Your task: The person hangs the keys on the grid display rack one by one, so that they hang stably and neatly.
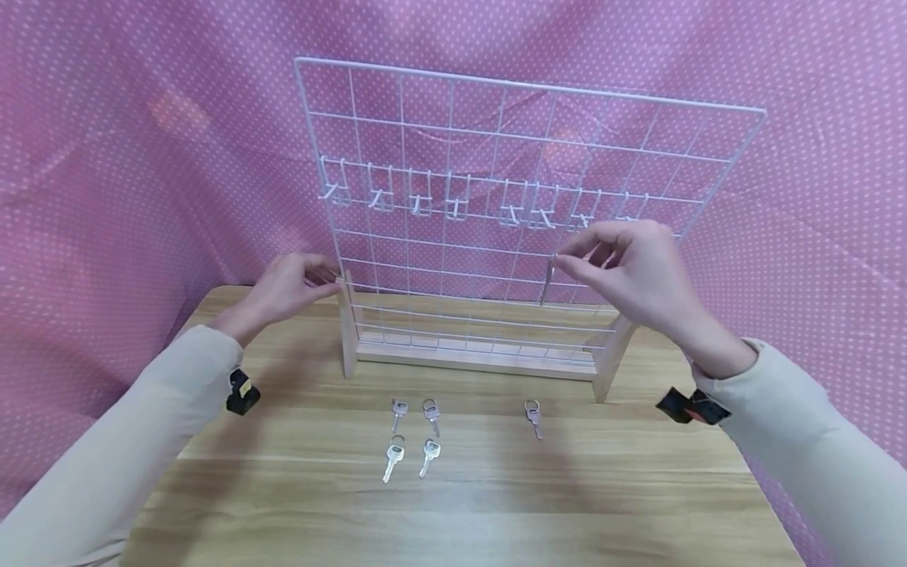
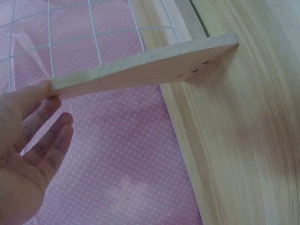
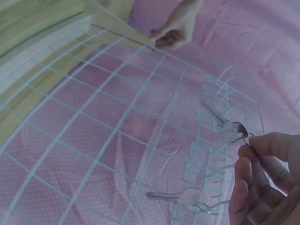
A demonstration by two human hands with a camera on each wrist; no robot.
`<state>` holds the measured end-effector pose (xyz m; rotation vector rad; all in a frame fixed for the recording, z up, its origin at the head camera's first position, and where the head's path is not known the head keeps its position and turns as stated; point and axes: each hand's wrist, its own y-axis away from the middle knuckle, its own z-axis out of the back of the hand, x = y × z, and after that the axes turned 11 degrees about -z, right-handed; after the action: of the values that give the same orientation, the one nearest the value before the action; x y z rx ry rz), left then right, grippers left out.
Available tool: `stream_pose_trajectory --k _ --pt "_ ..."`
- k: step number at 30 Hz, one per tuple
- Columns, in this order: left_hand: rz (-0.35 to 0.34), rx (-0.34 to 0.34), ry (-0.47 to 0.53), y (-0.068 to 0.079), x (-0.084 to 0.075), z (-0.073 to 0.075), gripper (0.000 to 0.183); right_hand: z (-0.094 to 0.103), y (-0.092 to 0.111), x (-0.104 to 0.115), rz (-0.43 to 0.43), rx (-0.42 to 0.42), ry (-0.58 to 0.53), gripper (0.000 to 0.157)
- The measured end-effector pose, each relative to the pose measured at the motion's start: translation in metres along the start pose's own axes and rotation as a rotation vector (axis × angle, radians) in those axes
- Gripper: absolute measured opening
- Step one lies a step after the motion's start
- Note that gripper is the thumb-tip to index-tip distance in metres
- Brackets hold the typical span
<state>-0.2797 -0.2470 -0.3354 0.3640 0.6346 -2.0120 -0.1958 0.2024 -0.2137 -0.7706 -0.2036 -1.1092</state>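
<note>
My right hand [image 1: 638, 268] pinches the ring of a silver key [image 3: 229, 130], which hangs in front of the white wire grid [image 1: 527, 82], below its row of hooks [image 1: 421, 206]. In the right wrist view, another key [image 3: 187, 198] hangs by its ring on a hook, lower in that picture. At the rack's left end, the thumb and forefinger of my left hand [image 1: 286, 290] pinch the top of the wooden side support [image 2: 140, 68]. The other fingers of that hand stay off the wood, slightly bent.
In front of the rack, several keys lie on the wooden table [image 1: 319, 504]: a group left of centre, including one key [image 1: 394, 453], and a lone key [image 1: 534, 417] farther right. A wooden bar [image 1: 475, 358] joins the rack's supports. Pink dotted cloth [image 1: 177, 142] surrounds the table.
</note>
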Motion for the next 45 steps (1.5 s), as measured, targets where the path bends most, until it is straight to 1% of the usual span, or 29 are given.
stream_pose_trajectory --k 5,11,16,21,25,32,38,42,45 --pt "0.001 0.008 -0.007 -0.001 -0.002 0.002 0.029 0.007 -0.014 0.005 -0.021 -0.005 0.033 0.004" --pt "0.003 0.010 -0.010 -0.002 -0.002 0.002 0.029 0.010 -0.028 0.009 -0.092 0.000 0.054 0.008" --pt "0.003 0.010 -0.015 -0.002 -0.002 0.001 0.030 0.012 -0.035 0.009 -0.106 0.006 0.069 0.009" --pt "-0.003 0.009 -0.020 -0.003 -0.002 0.001 0.029 0.016 -0.039 0.007 -0.144 0.026 0.079 0.011" --pt "-0.005 0.013 -0.012 -0.002 -0.003 0.002 0.030 0.017 -0.044 0.007 -0.151 0.043 0.113 0.012" --pt "0.028 0.032 0.004 -0.002 -0.003 0.003 0.032 0.017 -0.054 0.008 -0.146 0.090 0.158 0.011" --pt "0.027 0.030 0.004 -0.002 -0.002 0.002 0.032 0.016 -0.063 0.008 -0.143 0.129 0.197 0.012" --pt "0.019 0.024 -0.002 -0.001 -0.002 0.002 0.031 0.017 -0.065 0.006 -0.155 0.150 0.200 0.013" --pt "0.008 0.018 -0.004 -0.001 -0.003 0.002 0.030 0.017 -0.063 0.003 -0.162 0.151 0.180 0.013"
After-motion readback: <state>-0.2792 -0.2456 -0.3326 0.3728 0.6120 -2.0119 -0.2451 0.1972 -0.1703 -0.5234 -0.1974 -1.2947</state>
